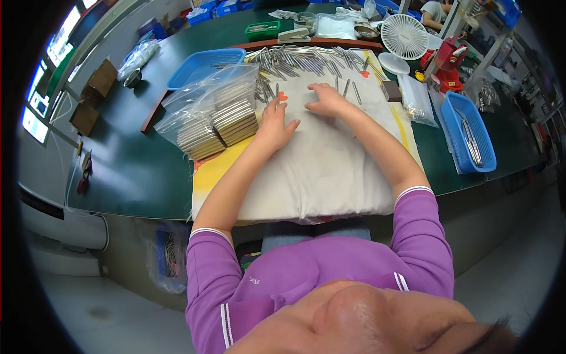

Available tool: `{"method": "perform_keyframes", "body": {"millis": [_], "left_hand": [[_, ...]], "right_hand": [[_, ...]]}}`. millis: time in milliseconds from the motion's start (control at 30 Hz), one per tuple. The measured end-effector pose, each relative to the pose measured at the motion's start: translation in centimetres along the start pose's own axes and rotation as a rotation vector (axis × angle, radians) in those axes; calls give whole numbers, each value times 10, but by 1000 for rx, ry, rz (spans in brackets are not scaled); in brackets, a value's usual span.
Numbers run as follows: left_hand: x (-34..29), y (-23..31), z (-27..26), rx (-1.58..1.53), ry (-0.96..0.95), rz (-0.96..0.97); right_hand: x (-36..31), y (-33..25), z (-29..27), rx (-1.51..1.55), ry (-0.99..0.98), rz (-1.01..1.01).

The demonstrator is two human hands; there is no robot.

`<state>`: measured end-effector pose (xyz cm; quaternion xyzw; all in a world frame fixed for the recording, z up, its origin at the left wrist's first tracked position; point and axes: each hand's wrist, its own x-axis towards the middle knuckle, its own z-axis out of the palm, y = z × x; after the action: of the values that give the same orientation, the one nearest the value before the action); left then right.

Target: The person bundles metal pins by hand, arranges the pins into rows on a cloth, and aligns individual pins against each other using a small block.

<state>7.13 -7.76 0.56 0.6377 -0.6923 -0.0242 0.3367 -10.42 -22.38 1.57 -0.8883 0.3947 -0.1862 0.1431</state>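
Note:
My left hand (275,126) rests over the pale cloth (318,171), its fingers stretched forward and the thumb apart. Just beyond its fingertips lies a slim silver pen-like rod (277,90); whether they touch I cannot tell. To the right, my right hand (328,101) is open, fingers loosely bent and spread from the thumb, with nothing visible in it. A few loose rods (356,92) lie beyond it. A wide heap of similar silver rods (300,60) covers the far part of the cloth. Left of my left hand sits a clear plastic bag (206,94) with stacked rows of rods (236,122).
A blue basket (203,66) stands behind the bag. On the right are a dark small block (391,91), a bag of white pieces (417,100), a blue basket with rods (490,141) and a white fan (404,36). A wooden strip (330,42) borders the heap. Another person (435,13) sits far right.

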Motion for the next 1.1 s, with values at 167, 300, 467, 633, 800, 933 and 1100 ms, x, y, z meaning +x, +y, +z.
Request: {"method": "perform_keyframes", "body": {"millis": [167, 300, 467, 633, 800, 933, 1100], "left_hand": [[23, -16, 36, 21, 49, -55], [22, -13, 42, 96, -2, -25], [23, -4, 38, 64, -54, -24], [19, -6, 37, 67, -44, -54], [20, -9, 34, 53, -13, -29], [20, -9, 34, 67, -36, -42], [19, -10, 35, 37, -48, -54]], "right_hand": [[70, 12, 4, -137, -10, 202], [146, 24, 11, -117, 30, 260], [223, -6, 37, -45, 19, 261], [246, -55, 57, -60, -70, 415], [254, -47, 56, -219, -130, 414], [249, -37, 50, -228, -184, 413], [229, -37, 45, -282, -198, 368]]}}
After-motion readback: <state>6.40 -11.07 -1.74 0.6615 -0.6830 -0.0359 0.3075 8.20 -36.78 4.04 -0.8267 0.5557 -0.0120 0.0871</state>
